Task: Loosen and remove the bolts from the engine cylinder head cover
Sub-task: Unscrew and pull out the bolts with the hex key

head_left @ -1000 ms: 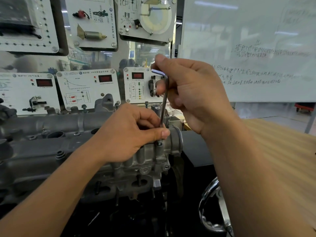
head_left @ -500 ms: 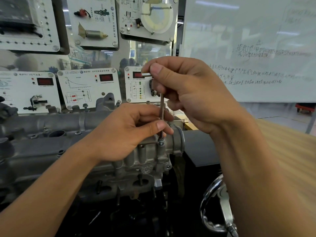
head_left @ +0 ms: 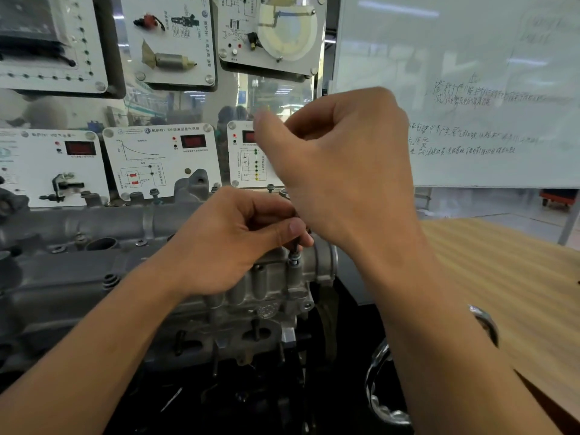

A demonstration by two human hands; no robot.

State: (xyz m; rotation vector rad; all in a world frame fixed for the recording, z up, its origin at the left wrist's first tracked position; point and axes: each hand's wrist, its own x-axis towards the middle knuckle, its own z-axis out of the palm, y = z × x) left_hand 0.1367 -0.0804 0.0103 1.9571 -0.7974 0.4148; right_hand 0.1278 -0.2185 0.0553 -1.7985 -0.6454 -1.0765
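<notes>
- 2 hands: L hand pinches a thin dark key btwn thumb and curled fingers, just above the bolt; R hand sits higher, fingers curled tight over the key's top end
- 1 bolt under the key tip, standing proud of its boss at the near right corner of the cover
- 2 more raised bolts on the cover's far edge, well apart from each other
- Hidden: only a short bit of key shaft shows below the L thumb; the rest is behind both hands, so the R grip itself can't be seen; R fingertips are motion-blurred
- Cover is rough grey cast metal w/ rounded tube-like bosses along the near side; its left end is cut off by the frame
- 6 white panels behind, 3 up and 3 down; 3 red displays, the right one partly behind the R hand
- 1 whiteboard w/ faint handwriting, not legible
- 1 wood-grain table at right
- 1 chrome ring low down, partly hidden by the R forearm
</notes>
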